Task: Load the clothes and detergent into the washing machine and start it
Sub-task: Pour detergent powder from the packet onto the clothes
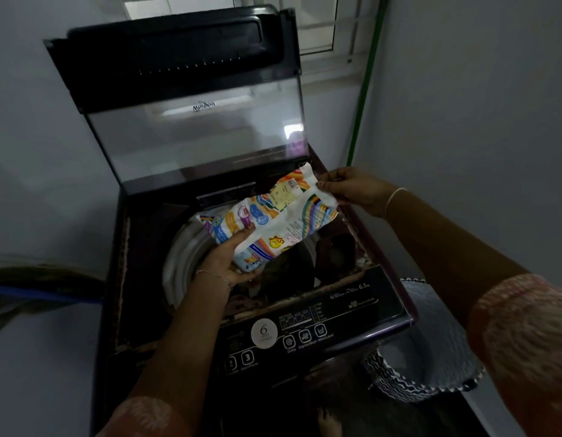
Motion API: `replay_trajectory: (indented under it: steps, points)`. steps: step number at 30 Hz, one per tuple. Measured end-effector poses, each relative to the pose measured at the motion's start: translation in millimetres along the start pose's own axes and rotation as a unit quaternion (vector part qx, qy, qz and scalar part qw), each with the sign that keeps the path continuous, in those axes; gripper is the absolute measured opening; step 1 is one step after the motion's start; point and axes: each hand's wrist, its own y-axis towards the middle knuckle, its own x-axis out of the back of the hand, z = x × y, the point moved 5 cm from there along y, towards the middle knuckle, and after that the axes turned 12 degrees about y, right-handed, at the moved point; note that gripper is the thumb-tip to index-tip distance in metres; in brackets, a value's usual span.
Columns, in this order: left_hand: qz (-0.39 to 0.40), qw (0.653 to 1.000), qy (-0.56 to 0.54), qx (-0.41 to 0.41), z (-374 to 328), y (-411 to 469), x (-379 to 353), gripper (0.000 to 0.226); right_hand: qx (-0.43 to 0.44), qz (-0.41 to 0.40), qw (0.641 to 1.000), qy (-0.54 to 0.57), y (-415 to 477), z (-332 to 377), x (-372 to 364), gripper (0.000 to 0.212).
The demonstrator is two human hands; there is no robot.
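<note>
A dark top-loading washing machine (352,313) stands in front of me with its glass lid (194,134) raised upright. Over the open drum (185,253) I hold a colourful white detergent packet (273,216), lying slanted from lower left to upper right. My left hand (226,260) grips its lower end from beneath, thumb on top. My right hand (352,187) pinches its upper right corner. Dark clothes (289,279) lie inside the drum, dimly lit.
The control panel (292,335) with round buttons runs along the machine's front edge. A patterned laundry basket (424,348) stands on the floor at the right. A green pipe (365,80) runs down the wall by the window. Walls close in on both sides.
</note>
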Motion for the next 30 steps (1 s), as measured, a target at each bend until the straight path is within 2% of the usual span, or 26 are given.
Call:
replay_trajectory:
  steps: [3, 8, 13, 21, 26, 30]
  points:
    - [0.015, 1.0, -0.023, 0.01, 2.5, 1.2, 1.4, 0.028, -0.001, 0.014, 0.999, -0.041, 0.0, 15.9, -3.9, 0.019]
    - [0.021, 0.998, -0.05, 0.028, 8.0, 3.1, 11.8, 0.083, 0.001, 0.016, 0.997, -0.078, -1.1, 42.7, -18.2, 0.032]
    - [0.053, 0.992, -0.096, 0.066, 11.1, -9.8, 5.4, 0.062, 0.007, 0.023, 0.994, -0.106, -3.8, 68.8, -37.7, 0.029]
    - [0.085, 0.978, -0.18, 0.066, 5.8, -25.3, -11.8, 0.057, 0.0, 0.036, 0.986, -0.163, -4.2, 108.8, -77.7, 0.062]
    - [0.085, 0.974, -0.205, 0.051, -2.1, -34.5, -13.4, 0.058, -0.002, 0.055, 0.981, -0.185, -5.8, 123.5, -105.6, 0.056]
    - [0.084, 0.971, -0.222, 0.029, -3.2, -37.4, -3.1, 0.057, 0.008, 0.065, 0.977, -0.201, -4.6, 127.7, -124.0, 0.063]
